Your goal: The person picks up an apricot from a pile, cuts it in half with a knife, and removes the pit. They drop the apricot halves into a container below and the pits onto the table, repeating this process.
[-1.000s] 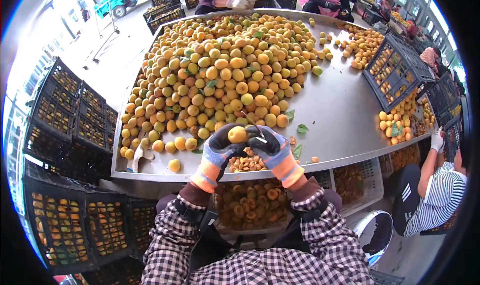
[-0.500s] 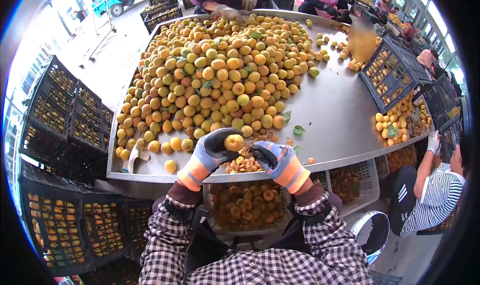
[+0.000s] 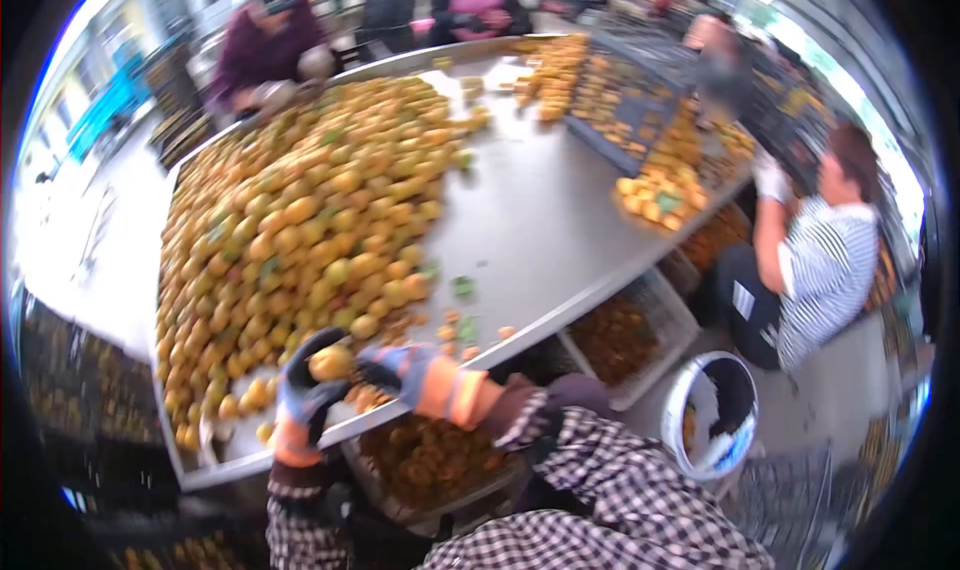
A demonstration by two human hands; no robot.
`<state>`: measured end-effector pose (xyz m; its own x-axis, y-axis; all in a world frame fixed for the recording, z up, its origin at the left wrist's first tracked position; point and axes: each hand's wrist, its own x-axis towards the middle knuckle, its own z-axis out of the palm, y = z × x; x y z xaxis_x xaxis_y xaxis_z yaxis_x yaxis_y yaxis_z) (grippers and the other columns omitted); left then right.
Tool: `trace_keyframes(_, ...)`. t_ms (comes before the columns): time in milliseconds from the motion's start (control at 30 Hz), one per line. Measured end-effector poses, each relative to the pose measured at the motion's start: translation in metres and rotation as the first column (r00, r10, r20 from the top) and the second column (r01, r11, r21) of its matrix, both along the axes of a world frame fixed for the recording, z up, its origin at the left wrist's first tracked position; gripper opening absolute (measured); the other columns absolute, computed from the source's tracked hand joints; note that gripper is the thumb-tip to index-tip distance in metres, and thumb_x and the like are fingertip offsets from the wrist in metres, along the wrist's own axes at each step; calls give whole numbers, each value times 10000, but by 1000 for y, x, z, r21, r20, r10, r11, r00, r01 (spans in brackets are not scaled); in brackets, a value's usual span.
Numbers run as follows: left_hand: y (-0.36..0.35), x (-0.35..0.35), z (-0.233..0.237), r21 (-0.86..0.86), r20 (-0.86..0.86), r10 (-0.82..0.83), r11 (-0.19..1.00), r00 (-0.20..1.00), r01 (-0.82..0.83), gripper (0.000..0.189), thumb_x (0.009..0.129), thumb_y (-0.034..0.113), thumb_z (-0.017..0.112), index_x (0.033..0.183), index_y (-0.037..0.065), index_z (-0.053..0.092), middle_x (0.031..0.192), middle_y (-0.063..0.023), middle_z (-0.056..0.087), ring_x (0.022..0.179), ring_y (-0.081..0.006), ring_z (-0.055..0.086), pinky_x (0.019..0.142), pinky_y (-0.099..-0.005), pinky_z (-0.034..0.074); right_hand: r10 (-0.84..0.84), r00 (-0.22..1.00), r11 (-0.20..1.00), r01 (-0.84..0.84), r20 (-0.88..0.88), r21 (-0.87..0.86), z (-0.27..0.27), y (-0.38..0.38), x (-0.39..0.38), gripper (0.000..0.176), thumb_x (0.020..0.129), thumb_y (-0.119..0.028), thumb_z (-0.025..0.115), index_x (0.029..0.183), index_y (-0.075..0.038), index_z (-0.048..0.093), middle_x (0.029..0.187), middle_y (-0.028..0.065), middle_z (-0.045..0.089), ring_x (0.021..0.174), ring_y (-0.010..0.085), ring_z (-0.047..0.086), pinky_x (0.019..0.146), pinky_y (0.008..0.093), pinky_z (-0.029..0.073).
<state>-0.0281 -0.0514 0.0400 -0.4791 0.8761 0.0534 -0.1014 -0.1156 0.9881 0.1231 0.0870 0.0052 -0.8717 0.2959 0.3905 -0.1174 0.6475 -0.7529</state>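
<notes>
My left hand [image 3: 305, 395], in a grey and orange glove with dark fingers, is closed around a yellow apricot [image 3: 331, 363] at the table's near edge. Just right of that fruit is my right hand [image 3: 415, 375], similarly gloved, its fingers drawn together toward the apricot. Whatever lies between those fingertips is hidden by blur. Beyond both hands a large heap of apricots [image 3: 300, 220] covers the left side of the metal table [image 3: 520, 210]. Small orange pieces [image 3: 367, 398] lie beneath my hands.
Under the table edge sits a crate of halved apricots [image 3: 430, 460], with another crate [image 3: 615, 340] to its right. A white bucket [image 3: 722, 462] stands on the floor. A tilted dark crate [image 3: 605, 150] rests on the table. Co-workers sit at right [image 3: 830, 280] and far left [image 3: 260, 55].
The view has swung right, so the table and my hands appear further left and tilted. The apricot remains in my left hand, with my right hand close beside it.
</notes>
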Motion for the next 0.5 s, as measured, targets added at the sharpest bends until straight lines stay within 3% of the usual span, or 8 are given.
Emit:
trace_keyframes(33, -2, -3, -5, 1, -3, -13, 1000, 1000, 13, 765, 631, 226, 882, 1254, -60, 542, 1149, -107, 622, 1048, -200, 608, 925, -329, 492, 12, 992, 1000, -9, 129, -20, 9, -1, 1, 304, 860, -114, 591, 1161, -71, 581, 965, 195, 670, 924, 373, 648, 756, 439, 523)
trace_keyframes(100, -4, -7, -4, -139, -31, -12, 990, 999, 8, 662, 670, 229, 845, 1192, -58, 557, 1084, -90, 633, 993, -187, 616, 881, -318, 504, 17, 985, 999, -25, 171, 46, 16, -1, 4, 340, 865, -163, 590, 1183, -65, 518, 966, 203, 642, 903, 389, 632, 723, 449, 508)
trace_keyframes(133, -2, -10, -15, -10, -207, 30, 999, 978, -33, 618, 687, 238, 817, 1172, -45, 561, 1062, -86, 634, 969, -180, 617, 863, -306, 501, -21, 993, 998, 15, 120, 53, 12, 0, 3, 344, 882, -199, 582, 1197, -75, 524, 942, 198, 649, 879, 376, 643, 711, 447, 507)
trace_keyframes(233, 0, -11, -21, 26, -272, 62, 998, 960, -57, 582, 730, 267, 775, 1178, -37, 562, 1101, -107, 635, 981, -193, 615, 877, -310, 490, -51, 999, 996, 51, -4, 70, 12, 2, 6, 326, 897, -227, 578, 1187, -84, 538, 936, 181, 653, 839, 350, 655, 689, 436, 506)
trace_keyframes(267, 6, 0, -13, 47, -265, 47, 998, 963, -36, 572, 767, 305, 739, 1182, -44, 556, 1136, -133, 635, 1017, -216, 608, 924, -335, 466, -42, 998, 999, 41, 35, 22, 4, 1, 1, 290, 897, -203, 569, 1155, -71, 545, 947, 171, 650, 830, 351, 651, 677, 431, 504)
trace_keyframes(300, 10, 13, -6, 32, -241, 73, 997, 968, -67, 596, 808, 378, 714, 1190, -48, 550, 1149, -153, 633, 1051, -240, 600, 967, -355, 439, -41, 999, 999, 42, 9, -32, -5, -3, -1, 278, 899, -182, 550, 1149, -62, 538, 940, 168, 649, 823, 362, 645, 664, 434, 499)
trace_keyframes(367, 14, 16, -27, 86, 23, 133, 987, 991, -135, 617, 850, 433, 681, 1218, -42, 538, 1164, -158, 623, 1085, -250, 586, 981, -353, 429, -89, 991, 984, 73, -95, -159, -12, -13, -7, 371, 846, -149, 607, 1198, -77, 515, 947, 185, 643, 890, 387, 621, 713, 436, 498)
trace_keyframes(500, 23, 27, -36, 123, 348, 83, 983, 934, -134, 585, 917, 446, 600, 1272, -11, 513, 1211, -136, 600, 1063, -224, 582, 931, -326, 449, -131, 991, 983, 129, -9, -128, -34, -14, -19, 429, 813, -87, 592, 1233, -85, 503, 992, 174, 649, 928, 390, 617, 756, 430, 498)
